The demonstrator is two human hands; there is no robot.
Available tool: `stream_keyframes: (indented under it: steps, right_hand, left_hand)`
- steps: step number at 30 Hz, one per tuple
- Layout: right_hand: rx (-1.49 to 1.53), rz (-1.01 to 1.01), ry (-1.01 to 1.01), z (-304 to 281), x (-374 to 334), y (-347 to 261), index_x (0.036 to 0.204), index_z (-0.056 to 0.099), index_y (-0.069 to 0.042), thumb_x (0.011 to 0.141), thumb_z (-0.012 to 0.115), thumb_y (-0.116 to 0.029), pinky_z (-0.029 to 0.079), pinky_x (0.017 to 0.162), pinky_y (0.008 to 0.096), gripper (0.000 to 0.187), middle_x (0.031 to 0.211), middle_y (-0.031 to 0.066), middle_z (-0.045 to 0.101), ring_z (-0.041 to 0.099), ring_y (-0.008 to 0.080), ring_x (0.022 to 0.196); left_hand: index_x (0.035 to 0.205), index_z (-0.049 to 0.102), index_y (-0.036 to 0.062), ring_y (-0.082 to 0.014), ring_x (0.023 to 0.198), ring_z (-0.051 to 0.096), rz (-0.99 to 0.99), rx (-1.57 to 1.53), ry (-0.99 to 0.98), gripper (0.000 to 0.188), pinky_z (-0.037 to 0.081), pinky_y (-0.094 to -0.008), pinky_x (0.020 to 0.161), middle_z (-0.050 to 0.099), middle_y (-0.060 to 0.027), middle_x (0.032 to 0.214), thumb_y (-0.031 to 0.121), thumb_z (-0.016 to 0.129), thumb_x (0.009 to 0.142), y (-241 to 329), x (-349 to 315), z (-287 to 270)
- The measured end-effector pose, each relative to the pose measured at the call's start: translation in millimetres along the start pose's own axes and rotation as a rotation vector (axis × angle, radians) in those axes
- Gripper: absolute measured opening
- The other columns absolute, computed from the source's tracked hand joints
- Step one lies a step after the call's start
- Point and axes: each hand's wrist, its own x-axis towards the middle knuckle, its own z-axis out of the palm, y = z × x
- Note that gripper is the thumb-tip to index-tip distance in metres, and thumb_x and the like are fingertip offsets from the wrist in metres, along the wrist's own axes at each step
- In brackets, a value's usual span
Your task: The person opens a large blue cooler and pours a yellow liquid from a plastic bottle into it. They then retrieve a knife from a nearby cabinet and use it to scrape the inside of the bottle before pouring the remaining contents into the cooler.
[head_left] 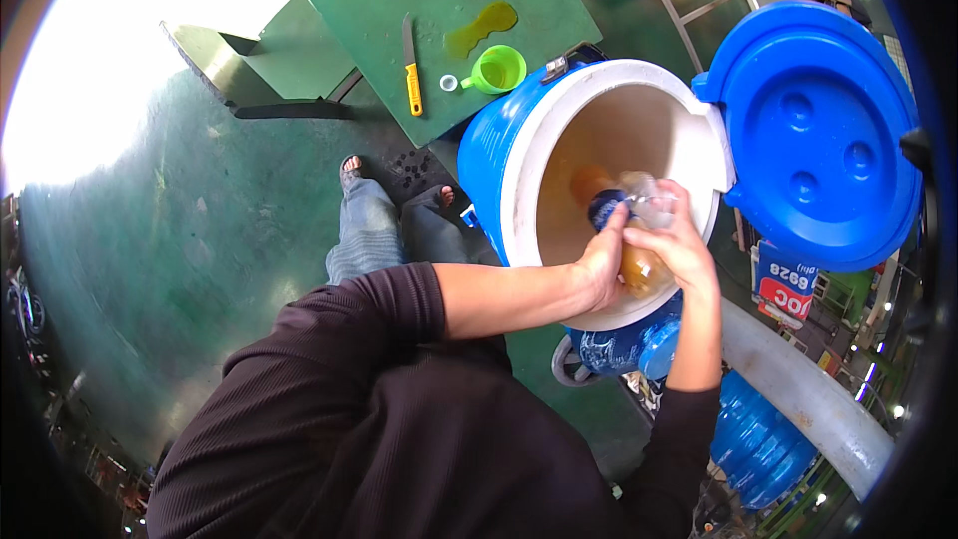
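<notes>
A clear plastic bottle with amber liquid and a dark blue band is held over the mouth of a large blue drink cooler. My left hand wraps round its near left side, thumb against the blue band. From the right, my right hand grips the bottle too, fingers over its clear part. An orange-brown end points down into the cooler; whether it is part of the same bottle is unclear. Brownish colour shows on the cooler's inside. The thick white rim surrounds the opening, and the blue lid hangs open at the right.
On the green table lie a yellow-handled knife, a small white cap, a light green cup and a yellowish puddle. A blue water jug and a grey pipe are at lower right.
</notes>
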Motion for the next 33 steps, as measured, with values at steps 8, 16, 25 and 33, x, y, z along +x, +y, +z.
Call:
stream_keyframes:
  steps: [8, 16, 25, 33]
  right_hand:
    - [0.126, 0.035, 0.125, -27.8, 8.2, 35.7, 0.140, 0.027, -0.010, 0.071, 0.079, -0.003, 0.052, 0.088, 0.0387, 0.088, 0.130, 0.0188, 0.041, 0.059, 0.0282, 0.105]
    - [0.665, 0.046, 0.085, -38.5, -17.7, 39.9, 0.139, 0.033, -0.004, 0.089, 0.059, -0.013, 0.050, 0.093, 0.0368, 0.056, 0.125, 0.0148, 0.052, 0.057, 0.0256, 0.112]
    - [0.571, -0.157, 0.302, -42.5, -40.6, 49.4, 0.113, 0.053, -0.007, 0.096, 0.055, -0.034, 0.055, 0.051, 0.0306, 0.032, 0.083, 0.0094, 0.062, 0.065, 0.0171, 0.065]
    - [0.528, -0.291, 0.557, -10.4, -10.4, 70.2, 0.104, 0.054, -0.008, 0.095, 0.053, -0.031, 0.042, 0.038, 0.0232, 0.025, 0.068, 0.0047, 0.055, 0.051, 0.0080, 0.047]
  left_hand:
    - [0.149, 0.023, 0.0107, -0.0289, 0.143, 0.020, 0.021, 0.338, 0.015, 0.073, 0.023, -0.0525, 0.113, 0.019, -0.0119, 0.155, 0.056, 0.041, 0.095, -1.5, 1.1, -23.8]
    - [0.145, 0.028, 0.0047, -0.0368, 0.142, 0.022, 1.423, 2.281, -0.179, 0.087, 0.021, -0.0585, 0.112, 0.030, -0.0191, 0.148, 0.002, 0.069, 0.069, 19.9, -33.7, -11.1]
    - [0.135, 0.024, -0.0003, -0.0263, 0.103, 0.060, 1.035, 1.447, -0.506, 0.086, 0.048, -0.0362, 0.090, 0.058, -0.0186, 0.113, 0.021, 0.081, 0.074, 78.1, -18.7, 50.2]
    - [0.135, 0.029, 0.0026, -0.0348, 0.116, 0.055, 1.053, 1.895, -0.405, 0.088, 0.042, -0.0408, 0.100, 0.056, -0.0235, 0.118, 0.026, 0.084, 0.070, 83.0, -4.0, 44.6]
